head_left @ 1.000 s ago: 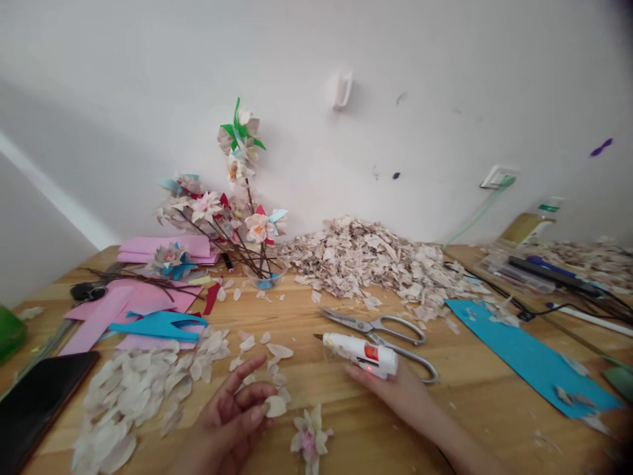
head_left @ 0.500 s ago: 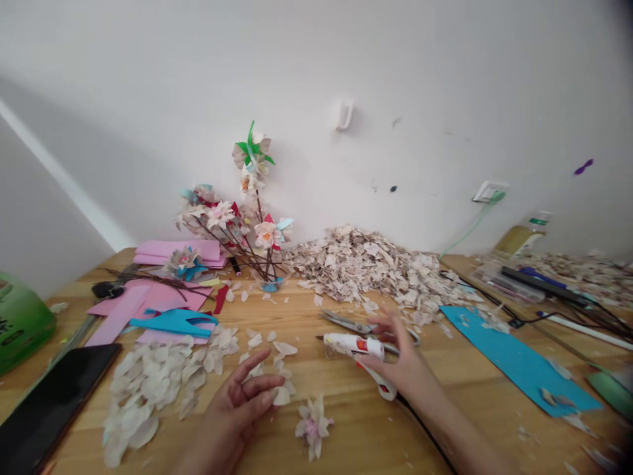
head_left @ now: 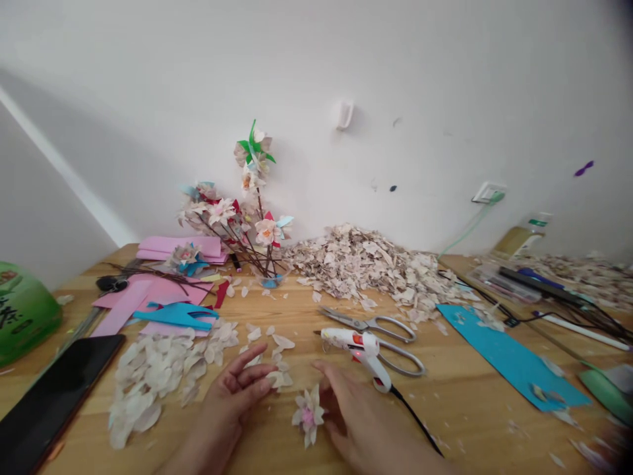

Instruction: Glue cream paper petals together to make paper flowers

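Note:
A small handmade flower [head_left: 308, 417] with pale petals and a pink centre lies on the wooden table. My right hand [head_left: 353, 415] curves around the flower's right side, thumb and fingers apart; I cannot tell whether it touches the petals. To the left, my left hand [head_left: 237, 396] is open with its fingers stretched out. A loose pale petal [head_left: 281, 379] lies by its fingertips. Behind my right hand rests a white glue gun [head_left: 363, 353], its red light on, with grey scissors [head_left: 395, 330] beside and partly behind it.
Pale petals [head_left: 153, 369] are heaped at the left, near a black phone [head_left: 64, 396]. Flowers on twigs [head_left: 247, 231] stand in a small clear cup. A large flake pile [head_left: 370, 264] lies along the wall. Blue sheet [head_left: 509, 359] lies right; the glue gun's cord [head_left: 415, 421] runs frontward.
My right hand has left the glue gun, which now lies on the table, and moved left and nearer to the flower. My left hand has barely moved.

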`<state>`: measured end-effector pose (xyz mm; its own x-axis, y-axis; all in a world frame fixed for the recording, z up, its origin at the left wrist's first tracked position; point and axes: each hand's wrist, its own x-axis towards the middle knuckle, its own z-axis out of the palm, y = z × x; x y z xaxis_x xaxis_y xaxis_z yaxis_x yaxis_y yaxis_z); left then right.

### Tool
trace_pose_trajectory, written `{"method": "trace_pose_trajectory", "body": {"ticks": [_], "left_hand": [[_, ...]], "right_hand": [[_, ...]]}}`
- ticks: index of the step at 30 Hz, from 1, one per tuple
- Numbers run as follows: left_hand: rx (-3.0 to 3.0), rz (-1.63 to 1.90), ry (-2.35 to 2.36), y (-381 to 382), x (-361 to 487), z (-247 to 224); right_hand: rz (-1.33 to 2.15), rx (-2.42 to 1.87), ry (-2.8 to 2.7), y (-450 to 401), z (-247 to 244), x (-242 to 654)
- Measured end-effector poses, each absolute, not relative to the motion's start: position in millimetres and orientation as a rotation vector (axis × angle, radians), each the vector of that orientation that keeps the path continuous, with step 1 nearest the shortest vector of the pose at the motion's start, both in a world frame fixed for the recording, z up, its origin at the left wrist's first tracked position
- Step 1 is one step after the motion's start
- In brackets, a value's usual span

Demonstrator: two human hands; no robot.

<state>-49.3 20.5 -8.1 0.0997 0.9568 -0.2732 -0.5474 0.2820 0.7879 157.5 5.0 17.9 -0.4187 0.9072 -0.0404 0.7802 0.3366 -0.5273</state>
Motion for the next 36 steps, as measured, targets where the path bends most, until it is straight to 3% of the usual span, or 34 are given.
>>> {"method": "trace_pose_trajectory", "body": {"ticks": [8, 13, 22, 36], "left_hand": [[0.601, 1.209, 0.954, 19.0, -48.6, -3.0], [0.635, 1.229, 0.975, 20.2, -50.7, 3.4], [0.808, 1.179, 1.028, 27.6, -60.2, 6.3], [0.750, 1.215, 1.081, 25.6, -57.3, 7.0]], "right_hand": [[0.862, -1.462, -2.030, 17.3, 15.0, 156.5], [1.150, -1.260, -1.731, 16.8, -0.1, 161.5], [1.424, -1.138, -1.605, 13.3, 8.4, 160.8], [1.374, -1.162, -1.455, 10.4, 2.8, 152.5]]}}
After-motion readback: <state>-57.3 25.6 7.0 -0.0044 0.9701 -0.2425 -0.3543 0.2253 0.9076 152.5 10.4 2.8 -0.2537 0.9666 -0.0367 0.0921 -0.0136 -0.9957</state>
